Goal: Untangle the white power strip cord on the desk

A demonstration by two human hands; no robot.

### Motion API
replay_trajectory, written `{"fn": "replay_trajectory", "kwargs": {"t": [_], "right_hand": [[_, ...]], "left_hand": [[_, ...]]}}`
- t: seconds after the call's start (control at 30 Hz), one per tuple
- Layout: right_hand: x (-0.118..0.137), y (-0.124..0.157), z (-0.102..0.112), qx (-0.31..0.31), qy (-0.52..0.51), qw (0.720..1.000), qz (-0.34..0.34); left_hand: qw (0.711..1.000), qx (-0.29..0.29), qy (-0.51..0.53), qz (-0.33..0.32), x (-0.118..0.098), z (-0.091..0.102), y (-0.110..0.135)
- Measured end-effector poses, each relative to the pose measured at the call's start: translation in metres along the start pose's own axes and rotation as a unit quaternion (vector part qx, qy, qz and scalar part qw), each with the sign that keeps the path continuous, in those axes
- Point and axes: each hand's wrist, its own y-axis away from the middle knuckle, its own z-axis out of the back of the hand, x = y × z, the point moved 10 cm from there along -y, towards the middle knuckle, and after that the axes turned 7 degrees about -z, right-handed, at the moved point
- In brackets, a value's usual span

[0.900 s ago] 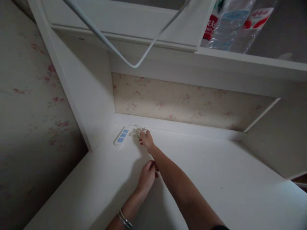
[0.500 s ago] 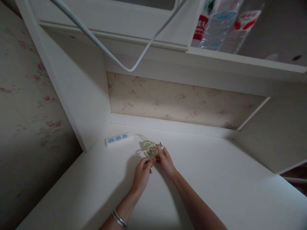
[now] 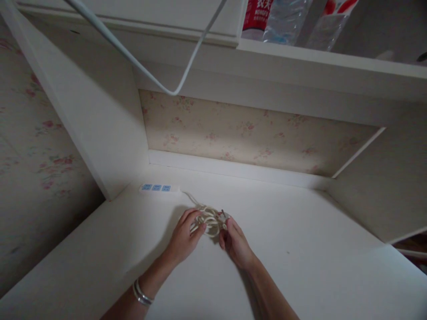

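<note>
A white power strip with blue sockets lies on the white desktop. From its right end a cream power cord leads to a loosely bundled coil between my hands. My left hand is curled around the left side of the coil, thumb in front and fingers behind. In my right hand, the plug is pinched between thumb and fingers, its metal prongs pointing up and away. Part of the plug is covered by the fingers.
A grey-white cable hangs in a loop above the desk. Plastic bottles stand on the upper shelf. A side panel rises at left, and flowered wallpaper shows at the back.
My left hand has moved left and opened around the cord coil, which it now holds. My right hand keeps the plug, slightly nearer. The power strip has turned slightly; the view has shifted.
</note>
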Motion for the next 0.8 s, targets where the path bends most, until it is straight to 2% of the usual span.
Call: {"fn": "replay_trajectory", "kwargs": {"t": [0.13, 0.27, 0.5, 0.63, 0.8], "right_hand": [[0.001, -0.001, -0.003, 0.022, -0.007, 1.0, -0.006], [-0.002, 0.0, -0.006, 0.043, 0.012, 0.999, -0.009], [-0.004, -0.003, 0.003, -0.032, 0.005, 0.999, -0.019], [-0.003, -0.001, 0.003, -0.042, -0.022, 0.998, -0.037], [-0.005, 0.004, 0.001, -0.039, 0.009, 0.998, -0.054]], "left_hand": [[1.0, 0.014, -0.003, -0.004, 0.01, -0.009, 0.002], [0.998, 0.042, 0.039, 0.007, 0.015, -0.016, 0.0], [0.997, 0.034, 0.055, 0.032, 0.01, -0.014, 0.004], [0.997, 0.054, 0.039, 0.039, 0.001, -0.013, 0.002], [0.994, 0.047, 0.047, 0.087, 0.008, -0.006, 0.002]]}}
